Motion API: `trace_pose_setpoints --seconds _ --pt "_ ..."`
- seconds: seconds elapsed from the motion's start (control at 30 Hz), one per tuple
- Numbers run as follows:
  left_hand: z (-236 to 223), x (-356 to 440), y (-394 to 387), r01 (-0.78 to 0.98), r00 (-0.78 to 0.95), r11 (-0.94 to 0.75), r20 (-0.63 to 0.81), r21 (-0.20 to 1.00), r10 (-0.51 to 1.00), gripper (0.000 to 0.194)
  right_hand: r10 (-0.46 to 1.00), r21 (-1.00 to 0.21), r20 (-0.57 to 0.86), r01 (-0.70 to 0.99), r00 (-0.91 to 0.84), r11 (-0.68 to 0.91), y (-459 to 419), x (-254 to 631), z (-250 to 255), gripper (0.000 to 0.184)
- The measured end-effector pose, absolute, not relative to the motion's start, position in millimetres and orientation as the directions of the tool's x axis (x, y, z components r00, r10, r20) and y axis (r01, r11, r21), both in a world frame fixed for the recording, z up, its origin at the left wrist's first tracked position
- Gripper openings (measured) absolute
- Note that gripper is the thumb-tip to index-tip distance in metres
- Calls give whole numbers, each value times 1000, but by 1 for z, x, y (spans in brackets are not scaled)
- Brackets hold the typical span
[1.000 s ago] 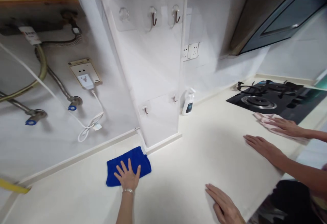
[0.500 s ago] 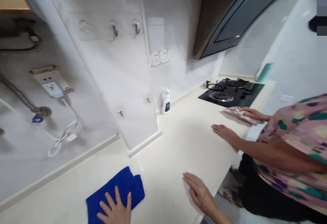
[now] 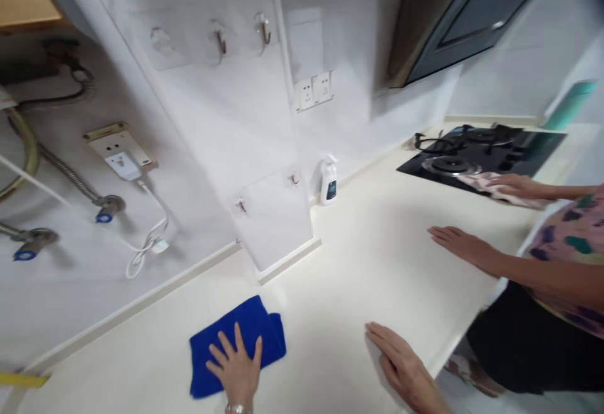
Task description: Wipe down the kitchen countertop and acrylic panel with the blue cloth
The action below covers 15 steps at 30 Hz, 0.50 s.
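Left hand (image 3: 234,363): fingers spread wide, pressing flat on the cloth, not gripping it
Blue microfibre cloth (image 3: 271,341): folded, on the cream surface (image 3: 349,294), near the foot of a tiled pillar (image 3: 274,219)
Right hand (image 3: 403,363): fingers close together, flat on the surface
Co-worker's hand (image 3: 516,184): on a pink cloth (image 3: 479,181), beside a black gas hob (image 3: 453,165)
Co-worker's other hand (image 3: 460,242): flat on the surface

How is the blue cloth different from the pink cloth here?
The blue cloth is deep blue and folded; the pink cloth is pale and crumpled. The blue cloth lies on the counter; the pink cloth lies at the edge of the black hob. Both are under hands: the left hand, a co-worker's hand.
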<state>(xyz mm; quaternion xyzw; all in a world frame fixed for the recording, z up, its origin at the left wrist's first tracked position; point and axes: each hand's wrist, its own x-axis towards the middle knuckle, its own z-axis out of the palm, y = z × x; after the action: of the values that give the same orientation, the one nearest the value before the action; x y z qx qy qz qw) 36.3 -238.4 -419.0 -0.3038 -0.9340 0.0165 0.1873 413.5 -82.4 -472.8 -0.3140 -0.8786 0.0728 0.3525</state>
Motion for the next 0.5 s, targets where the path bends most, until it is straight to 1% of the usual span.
trace_pose_setpoints --seconds 0.07,0.17,0.27,0.37,0.5 --pt "-410 20 -226 541 -785 835 295 -102 545 73 599 -343 563 499 -569 796 -83 416 -474 56" --pt "-398 -5 -199 429 -887 903 190 -4 421 76 584 -318 556 497 -591 807 -84 418 -471 57" --pt "-392 -26 -173 358 -923 932 171 49 345 79 558 -272 566 502 -606 821 -84 419 -467 59" --pt "-393 -46 -151 370 -919 927 172 66 354 79 527 -233 576 493 -625 838 -83 419 -461 61" --pt "-394 -75 -125 401 -911 913 137 80 388 82 539 -232 562 506 -628 831 -83 420 -454 63"
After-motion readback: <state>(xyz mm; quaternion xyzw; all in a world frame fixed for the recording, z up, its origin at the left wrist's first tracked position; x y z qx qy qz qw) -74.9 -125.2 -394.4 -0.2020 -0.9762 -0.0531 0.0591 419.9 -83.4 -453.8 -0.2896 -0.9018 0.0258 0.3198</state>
